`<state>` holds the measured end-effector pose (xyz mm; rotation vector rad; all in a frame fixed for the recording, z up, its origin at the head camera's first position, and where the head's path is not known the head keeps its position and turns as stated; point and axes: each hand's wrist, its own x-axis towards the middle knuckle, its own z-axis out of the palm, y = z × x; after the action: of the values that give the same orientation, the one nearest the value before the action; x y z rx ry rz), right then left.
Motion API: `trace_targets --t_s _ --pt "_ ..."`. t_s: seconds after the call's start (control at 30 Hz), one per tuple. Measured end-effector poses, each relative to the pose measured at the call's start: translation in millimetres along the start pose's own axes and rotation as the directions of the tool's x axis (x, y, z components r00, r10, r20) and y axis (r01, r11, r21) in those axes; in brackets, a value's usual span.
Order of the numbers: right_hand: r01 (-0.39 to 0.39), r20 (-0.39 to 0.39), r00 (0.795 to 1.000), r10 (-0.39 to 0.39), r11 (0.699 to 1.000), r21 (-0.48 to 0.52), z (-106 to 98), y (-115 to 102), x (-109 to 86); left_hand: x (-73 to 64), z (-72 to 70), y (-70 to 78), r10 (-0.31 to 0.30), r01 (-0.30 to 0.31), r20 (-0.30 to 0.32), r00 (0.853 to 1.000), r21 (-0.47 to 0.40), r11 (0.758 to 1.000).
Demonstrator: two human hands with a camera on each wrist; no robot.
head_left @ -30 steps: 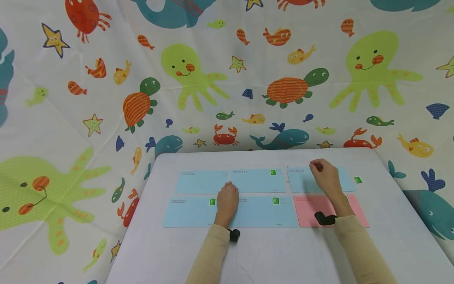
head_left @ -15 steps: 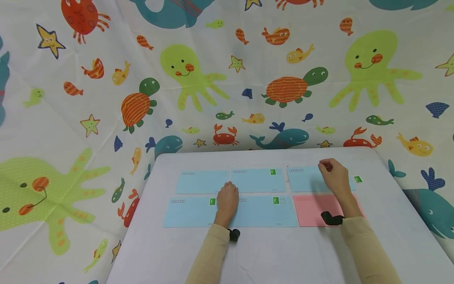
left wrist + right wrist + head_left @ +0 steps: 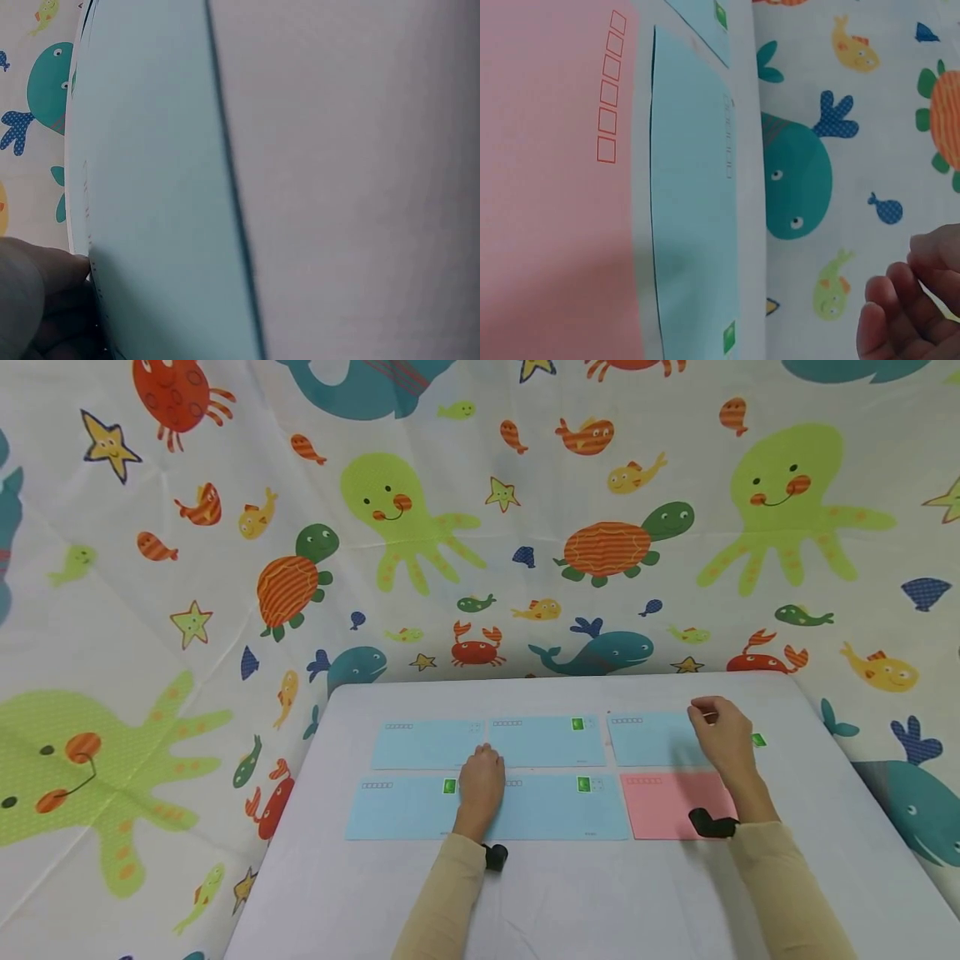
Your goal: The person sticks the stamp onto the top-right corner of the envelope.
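My left hand point(image 3: 482, 789) rests with its fingers over the meeting edges of several blue envelopes; its thumb lies at an envelope's point(image 3: 157, 195) edge in the left wrist view. My right hand point(image 3: 723, 739) hovers over the right end of the upper right blue envelope point(image 3: 645, 742), thumb and index tips together, other fingers loosely curled. Nothing shows between them. A green stamp point(image 3: 730, 337) sits near that envelope's edge in the right wrist view. Another green stamp point(image 3: 759, 740) lies just right of the hand, partly covered by it. The wrist covers part of the pink envelope point(image 3: 660, 810).
Lower left point(image 3: 397, 814) and lower middle point(image 3: 562, 818) blue envelopes each bear a green stamp, as does the upper middle one point(image 3: 547, 745). No stamp shows on the upper left envelope point(image 3: 427, 747). A sea-animal curtain point(image 3: 450, 635) hangs behind the white table point(image 3: 570, 902).
My right hand has moved right over the upper right envelope, and now overlaps the loose stamp. My left hand has stayed in place.
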<state>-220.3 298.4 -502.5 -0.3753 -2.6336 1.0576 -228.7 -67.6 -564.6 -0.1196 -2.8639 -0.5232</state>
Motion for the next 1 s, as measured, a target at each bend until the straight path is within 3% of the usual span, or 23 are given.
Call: trace_targets --t_s 0.43,0.73,1.0 --pt "-0.019 -0.017 1.000 0.018 0.999 -0.031 -13 6 2.2 -1.7 -0.3 -1.1 -0.011 0.011 0.015 1.000 -0.008 1.000" --pt "-0.098 0.001 0.995 0.099 0.994 -0.047 -20 13 4.2 -1.4 -0.3 -0.5 -0.021 0.021 0.013 1.000 0.006 1.000" --pt "-0.115 0.003 0.993 0.115 0.993 -0.032 -27 20 4.9 -0.8 1.7 -1.0 -0.022 0.022 0.011 1.000 0.010 1.000"
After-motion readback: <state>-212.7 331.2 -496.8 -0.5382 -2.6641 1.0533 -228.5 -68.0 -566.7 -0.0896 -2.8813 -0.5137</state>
